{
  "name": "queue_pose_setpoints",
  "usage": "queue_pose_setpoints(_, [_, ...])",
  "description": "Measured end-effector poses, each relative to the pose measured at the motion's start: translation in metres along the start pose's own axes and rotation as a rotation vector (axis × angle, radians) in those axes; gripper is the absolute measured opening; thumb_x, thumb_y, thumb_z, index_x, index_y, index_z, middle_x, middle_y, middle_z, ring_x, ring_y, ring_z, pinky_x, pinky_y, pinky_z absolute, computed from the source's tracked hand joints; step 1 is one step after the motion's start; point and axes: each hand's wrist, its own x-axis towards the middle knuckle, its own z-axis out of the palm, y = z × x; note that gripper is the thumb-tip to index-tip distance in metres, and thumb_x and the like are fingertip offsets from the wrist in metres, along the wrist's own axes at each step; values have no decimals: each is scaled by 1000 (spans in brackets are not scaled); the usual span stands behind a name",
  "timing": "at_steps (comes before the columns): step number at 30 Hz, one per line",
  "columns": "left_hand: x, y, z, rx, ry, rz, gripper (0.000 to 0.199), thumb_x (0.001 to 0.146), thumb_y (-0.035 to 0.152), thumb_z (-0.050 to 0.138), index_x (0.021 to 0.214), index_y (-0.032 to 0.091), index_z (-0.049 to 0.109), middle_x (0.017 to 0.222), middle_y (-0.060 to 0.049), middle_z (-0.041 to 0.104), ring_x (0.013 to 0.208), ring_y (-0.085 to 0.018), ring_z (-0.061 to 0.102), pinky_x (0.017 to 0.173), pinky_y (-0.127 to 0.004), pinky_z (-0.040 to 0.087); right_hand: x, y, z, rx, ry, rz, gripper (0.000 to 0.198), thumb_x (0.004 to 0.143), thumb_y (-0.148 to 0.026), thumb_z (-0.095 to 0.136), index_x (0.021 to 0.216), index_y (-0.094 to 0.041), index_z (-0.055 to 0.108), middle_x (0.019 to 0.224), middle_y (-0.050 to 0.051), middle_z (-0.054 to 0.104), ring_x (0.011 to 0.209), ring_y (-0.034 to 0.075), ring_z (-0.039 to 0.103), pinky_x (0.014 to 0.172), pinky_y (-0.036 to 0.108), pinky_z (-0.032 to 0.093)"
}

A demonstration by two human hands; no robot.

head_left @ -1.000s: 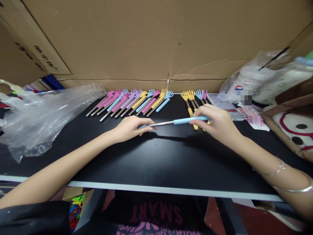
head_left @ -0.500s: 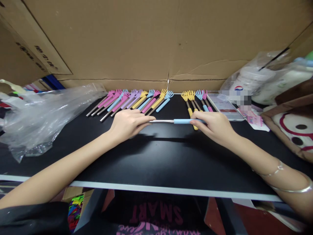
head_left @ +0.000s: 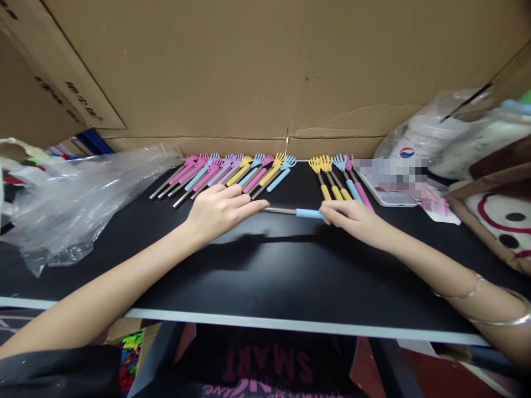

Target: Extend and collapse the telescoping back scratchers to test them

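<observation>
Holding the blue-handled rod [head_left: 299, 212] above the black table [head_left: 290, 293], left hand [head_left: 222, 213] clasping its metal side and right hand [head_left: 347, 217] pinching its blue end, seems the present step, and any next move calls for firm, aligned grips.

Pastel colours on your black table [head_left: 265, 282]
Your rod [head_left: 282, 210] is silver, its grip [head_left: 308, 213] light blue. The left row [head_left: 238, 176] mixes pink, blue, purple and yellow; the right row [head_left: 353, 189], yellow, blue and pink. The cardboard [head_left: 199, 72] is brown with black print, your sleeve [head_left: 58, 369] black, your bangle [head_left: 504, 322] silver, the table edge [head_left: 249, 321] pale grey.
</observation>
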Motion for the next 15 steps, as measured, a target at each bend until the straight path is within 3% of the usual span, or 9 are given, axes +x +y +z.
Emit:
queue_pose_setpoints(10, [-8, 6, 15, -322, -159, -167, 33, 96, 43, 45, 96, 26, 73, 70, 2, 71, 62, -11, 63, 53, -24, 33, -3, -3, -3, -131, 77, 20, 44, 88, -54, 42, 63, -20, 56, 53, -2, 53, 49, 11, 45, 53, 25, 31])
queue_pose_setpoints(15, [-9, 8, 16, -506, -322, -292, 42, 96, 52, 38, 103, 29, 72, 81, 1, 74, 70, -13, 67, 56, -22, 35, -7, -3, -4, -287, 162, -9, 45, 88, -58, 43, 68, -22, 61, 55, -1, 58, 50, 12, 47, 53, 24, 31])
